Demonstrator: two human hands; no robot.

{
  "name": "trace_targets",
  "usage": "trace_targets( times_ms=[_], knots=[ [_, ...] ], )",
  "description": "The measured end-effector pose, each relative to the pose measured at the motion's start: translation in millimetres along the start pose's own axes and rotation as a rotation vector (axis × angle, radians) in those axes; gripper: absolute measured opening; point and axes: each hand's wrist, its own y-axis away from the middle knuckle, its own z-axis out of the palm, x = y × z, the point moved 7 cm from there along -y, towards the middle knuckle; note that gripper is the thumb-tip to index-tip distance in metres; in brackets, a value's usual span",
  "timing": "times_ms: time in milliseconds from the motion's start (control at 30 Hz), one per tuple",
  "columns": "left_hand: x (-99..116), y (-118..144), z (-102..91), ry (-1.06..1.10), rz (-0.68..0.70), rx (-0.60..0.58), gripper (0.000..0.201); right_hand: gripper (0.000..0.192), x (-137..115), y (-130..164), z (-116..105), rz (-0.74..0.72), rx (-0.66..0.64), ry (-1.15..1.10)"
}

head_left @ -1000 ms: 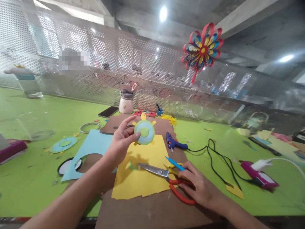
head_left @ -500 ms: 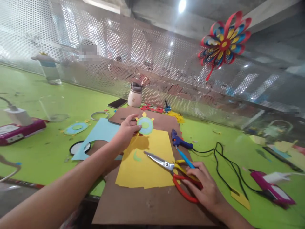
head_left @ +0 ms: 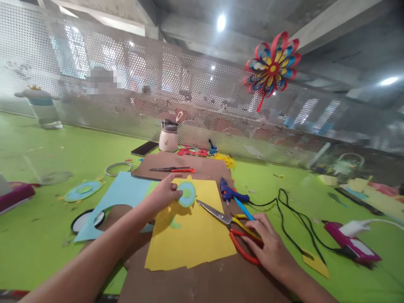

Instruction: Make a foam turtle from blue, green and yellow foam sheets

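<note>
My left hand (head_left: 166, 192) pinches the edge of a small paper turtle (head_left: 186, 194), a light-blue ring with a green centre and a yellow head. Its legs are mostly hidden or too small to make out. It is held above a yellow paper sheet (head_left: 192, 240), on which a green crescent mark shows. My right hand (head_left: 268, 242) is closed round the red and yellow handles of scissors (head_left: 217, 213). Their blades look closed and point toward the turtle. A blue pen or pencil (head_left: 244, 209) sticks out from the same hand.
Brown cardboard (head_left: 164, 286) lies under the yellow sheet. Blue cut paper (head_left: 116, 191) and another paper turtle (head_left: 83, 191) lie left. A glue gun (head_left: 232, 192) with a black cord lies right. Behind are a red-handled tool (head_left: 176, 169), phone (head_left: 144, 148) and jar (head_left: 168, 139).
My left hand has lowered the turtle toward the yellow sheet, uncovering the red-handled tool behind. The scissor tips are now nearer the turtle. The whole view has shifted slightly.
</note>
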Motion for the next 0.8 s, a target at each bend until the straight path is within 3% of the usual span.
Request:
trace_targets(
  times_ms=[167, 333, 400, 500, 600, 667, 733, 800],
  knots=[
    [-2, 3, -1.5, -0.233, 0.033, 0.011, 0.051, 0.024, -16, -8, -8, -0.031, 0.018, 0.047],
    [5, 3, -19.0, -0.326, 0.040, 0.197, 0.035, 0.028, -40, -45, 1, -0.099, -0.018, 0.038],
    [17, 4, -34.7, -0.305, 0.049, 0.292, 0.029, 0.028, -46, -69, 14, -0.127, -0.057, 0.046],
    [53, 15, -66.0, -0.193, 0.104, 0.406, 0.023, 0.025, -50, -103, 34, -0.193, -0.113, 0.126],
    [98, 40, -102.1, -0.030, 0.220, 0.494, 0.022, 0.024, -40, -126, 49, -0.179, -0.171, 0.221],
    [117, 62, -125.1, 0.040, 0.299, 0.579, 0.019, 0.025, -33, -133, 53, -0.162, -0.173, 0.240],
    [118, 78, -140.3, 0.139, 0.348, 0.613, 0.016, 0.026, -29, -134, 56, -0.153, -0.165, 0.249],
    [103, 86, -148.2, 0.196, 0.349, 0.617, 0.018, 0.029, -29, -132, 59, -0.151, -0.159, 0.260]
  ],
)
